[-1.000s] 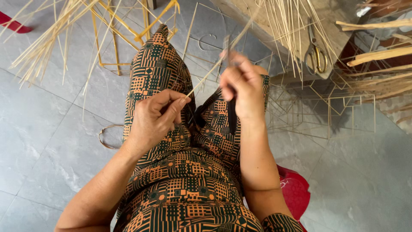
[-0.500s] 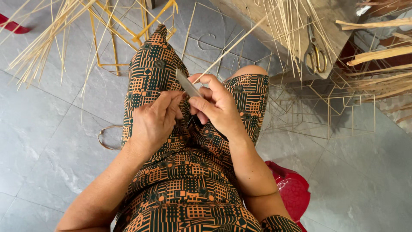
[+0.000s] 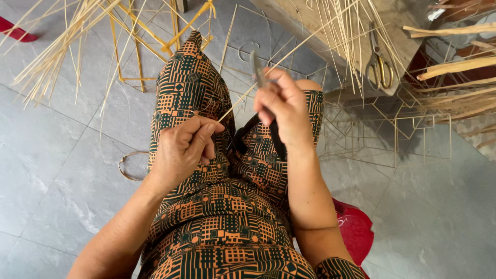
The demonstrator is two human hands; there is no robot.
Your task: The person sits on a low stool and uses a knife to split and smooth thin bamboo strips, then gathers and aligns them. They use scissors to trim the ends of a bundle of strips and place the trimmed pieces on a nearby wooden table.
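Note:
My left hand [image 3: 182,147] pinches the near end of a thin bamboo strip [image 3: 289,51] over my lap; the strip runs up and to the right, away from me. My right hand [image 3: 283,106] grips a small knife [image 3: 257,67], blade pointing up, pressed against the strip just beyond my left fingertips. Both hands rest above my knees, which are covered by patterned green and orange cloth [image 3: 206,206].
Loose bamboo strips [image 3: 62,51] lie on the grey tiled floor at upper left. Thin wire-like bamboo frames [image 3: 382,134] stand to the right. Scissors [image 3: 378,59] lie on a board at upper right. A red stool [image 3: 356,232] is under me. A ring [image 3: 129,165] lies at left.
My right hand has slid the knife outward along the strip, away from my left hand, after having drawn back close to it half a second ago. My left hand stays put.

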